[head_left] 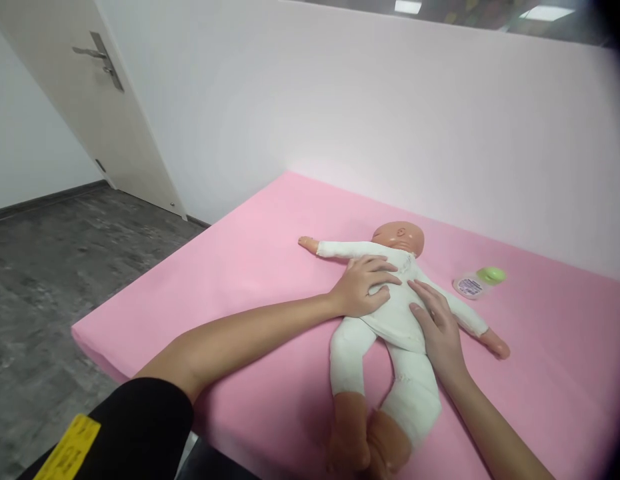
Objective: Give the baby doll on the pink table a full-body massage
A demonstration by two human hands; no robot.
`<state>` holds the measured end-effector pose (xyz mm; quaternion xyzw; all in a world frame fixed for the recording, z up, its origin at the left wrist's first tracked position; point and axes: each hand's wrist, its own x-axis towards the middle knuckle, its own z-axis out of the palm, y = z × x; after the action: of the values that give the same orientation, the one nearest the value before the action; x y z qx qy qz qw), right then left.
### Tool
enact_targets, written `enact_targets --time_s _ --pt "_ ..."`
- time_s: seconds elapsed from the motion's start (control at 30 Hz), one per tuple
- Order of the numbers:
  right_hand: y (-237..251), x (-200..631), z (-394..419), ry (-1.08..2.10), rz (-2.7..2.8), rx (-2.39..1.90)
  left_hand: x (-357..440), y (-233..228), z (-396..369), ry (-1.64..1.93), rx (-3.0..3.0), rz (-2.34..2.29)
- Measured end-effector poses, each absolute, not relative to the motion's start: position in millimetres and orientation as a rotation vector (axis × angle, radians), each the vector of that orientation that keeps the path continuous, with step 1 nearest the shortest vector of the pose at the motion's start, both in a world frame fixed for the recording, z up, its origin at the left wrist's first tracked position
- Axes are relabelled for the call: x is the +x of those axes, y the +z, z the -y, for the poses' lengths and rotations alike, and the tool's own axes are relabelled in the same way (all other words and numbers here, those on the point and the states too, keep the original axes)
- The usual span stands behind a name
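Note:
A baby doll [400, 313] with a white cloth body lies on its back on a pink-covered table [230, 267], head at the far end, arms spread and legs toward me. My left hand [365, 285] rests on the left side of its torso with the fingers spread. On the right side of the torso lies my right hand [440, 327], its fingers extended over the cloth. Both hands touch the doll without gripping it. To the right of the doll's head, a small clear bottle [473, 285] with a green cap lies on its side.
A white wall [390, 120] stands along the table's far side, with a window strip above it. At the left are a closed door [85, 87] with a metal handle and a dark grey floor [55, 267]. The table's left edge drops to that floor.

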<state>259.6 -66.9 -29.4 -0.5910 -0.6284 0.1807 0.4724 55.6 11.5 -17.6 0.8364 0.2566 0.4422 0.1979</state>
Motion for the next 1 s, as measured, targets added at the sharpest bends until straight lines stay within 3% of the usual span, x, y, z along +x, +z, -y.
enact_targets --time_s 1.0 --pt "-23.3 260.7 66.5 0.343 1.600 -1.375 61.6 -18.6 -22.6 1.263 2.385 -0.652"
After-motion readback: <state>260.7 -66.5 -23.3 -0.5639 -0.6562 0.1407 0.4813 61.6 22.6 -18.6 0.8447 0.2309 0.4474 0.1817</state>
